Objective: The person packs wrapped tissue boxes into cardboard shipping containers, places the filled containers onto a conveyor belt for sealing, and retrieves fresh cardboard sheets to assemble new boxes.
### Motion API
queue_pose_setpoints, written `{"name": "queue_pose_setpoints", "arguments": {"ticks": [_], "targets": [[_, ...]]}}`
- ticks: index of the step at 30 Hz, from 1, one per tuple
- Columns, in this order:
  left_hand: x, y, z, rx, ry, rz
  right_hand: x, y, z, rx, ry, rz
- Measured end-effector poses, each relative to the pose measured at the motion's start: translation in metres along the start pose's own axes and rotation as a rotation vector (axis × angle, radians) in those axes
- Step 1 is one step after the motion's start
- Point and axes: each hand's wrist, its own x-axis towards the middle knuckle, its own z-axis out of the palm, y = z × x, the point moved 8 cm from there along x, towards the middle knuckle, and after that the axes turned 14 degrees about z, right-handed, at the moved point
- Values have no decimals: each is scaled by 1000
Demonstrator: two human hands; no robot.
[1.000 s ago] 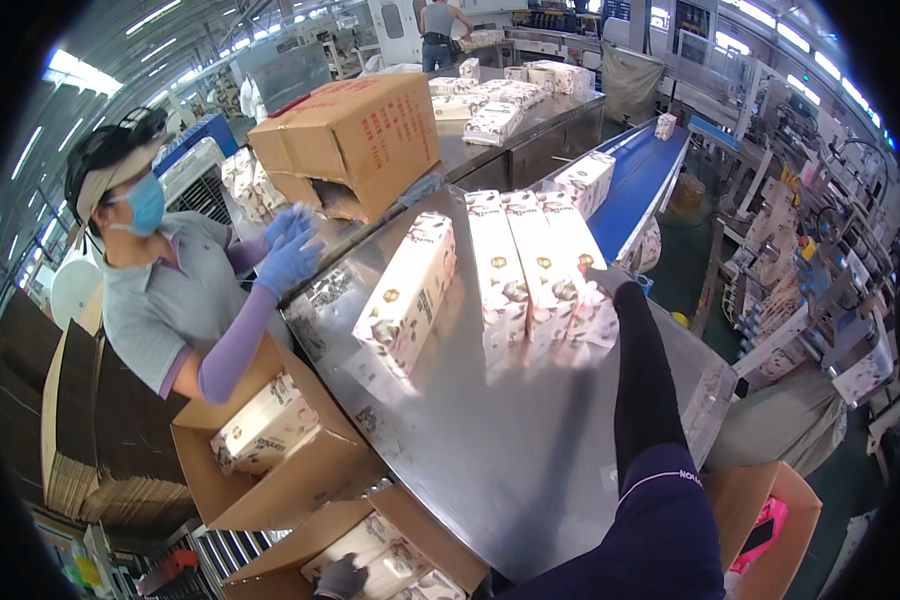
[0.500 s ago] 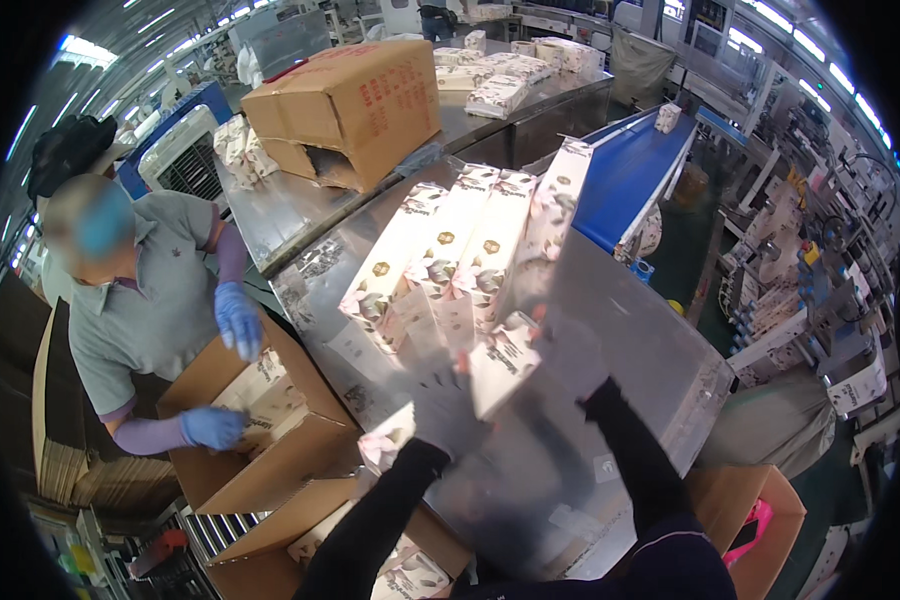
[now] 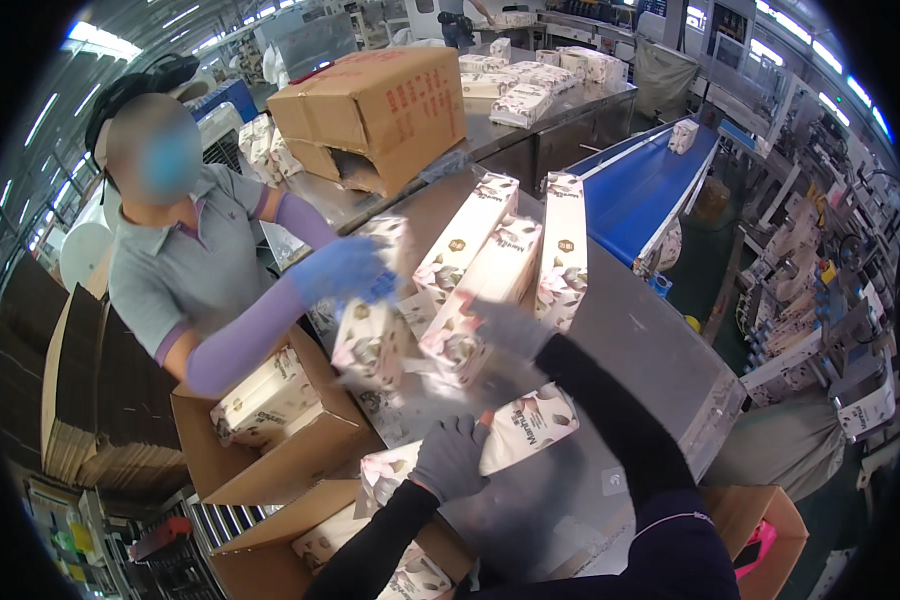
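My left hand, in a grey glove with bare fingertips, is closed on the near-left end of a white floral tissue pack lying on the metal table. Another floral pack is close under its wrist side. My right hand, gloved and smeared by motion, touches the right side of a long floral pack. Beside that one lie a long pack on its left and another on its right. A co-worker's blue-gloved hand is at a blurred pack further left.
An open carton with packs stands left, and a second carton below it. A large brown box sits on the far table. A blue conveyor belt runs at the right. Another carton is at lower right.
The short pack that both my hands held is lower on the table, with only my left hand on it. My right hand moved up-left to a long pack. The co-worker reached across to the packs.
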Motion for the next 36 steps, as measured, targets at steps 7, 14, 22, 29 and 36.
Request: {"name": "queue_pose_setpoints", "arguments": {"ticks": [7, 14, 22, 29, 36], "targets": [[1, 0, 2, -5, 59, 28, -7, 89, -115, -1387, 301, -123], [-1, 3, 8, -8, 90, 41, -11, -6, -29, -895, 92, -257], [-70, 88, -54, 218, 296, 286, -122, 30, -30, -878, 234, 137], [-312, 108, -105, 58, 652, -57, -201, -27, -33, -680, 573, 33], [-389, 30, 114, -107, 179, -367, -274, -245, 40, 325, 171, -337]]}}
